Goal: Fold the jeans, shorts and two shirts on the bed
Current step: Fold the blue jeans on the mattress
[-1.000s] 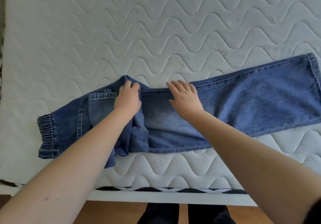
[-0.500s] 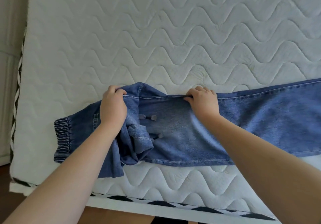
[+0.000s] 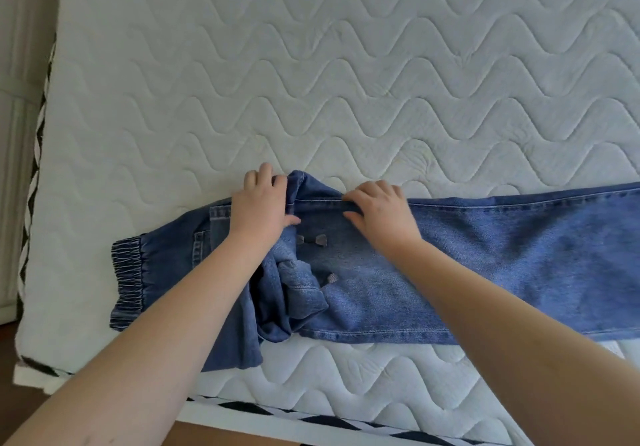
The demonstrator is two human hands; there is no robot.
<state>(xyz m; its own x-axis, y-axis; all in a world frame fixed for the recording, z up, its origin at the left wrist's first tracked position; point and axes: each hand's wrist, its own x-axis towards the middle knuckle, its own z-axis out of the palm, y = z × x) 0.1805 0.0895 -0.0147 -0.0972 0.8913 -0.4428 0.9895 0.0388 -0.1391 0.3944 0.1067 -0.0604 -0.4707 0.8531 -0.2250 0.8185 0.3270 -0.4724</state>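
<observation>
One pair of jeans [image 3: 485, 258] is the only garment in view; the shorts and the two shirts are out of frame. The jeans lie across the near part of the bed [image 3: 311, 82], running left to right, and their right end is cut off by the picture's edge, so the leg hems cannot be seen. At the left end the gathered elastic waistband [image 3: 126, 281] lies flat on the quilted mattress. Near the middle the denim is bunched into a rumpled fold [image 3: 294, 296], and a flap hangs toward the mattress's front edge, partly hidden beneath the left forearm. Three small grey tabs [image 3: 322, 239] show on the fabric, too small to identify.

Both hands sit on the far edge of the jeans, near each other. The left hand [image 3: 259, 208] has its fingers curled over the far edge of the denim just beside a raised peak of cloth, gripping it; its fingertips are hidden behind the fabric. The right hand [image 3: 379, 211] pinches the seam along the far edge, fingers bent over it and thumb on the near side. The long leg section stretches away to the right of the right hand, and the waistband lies well to the left of the left hand
</observation>
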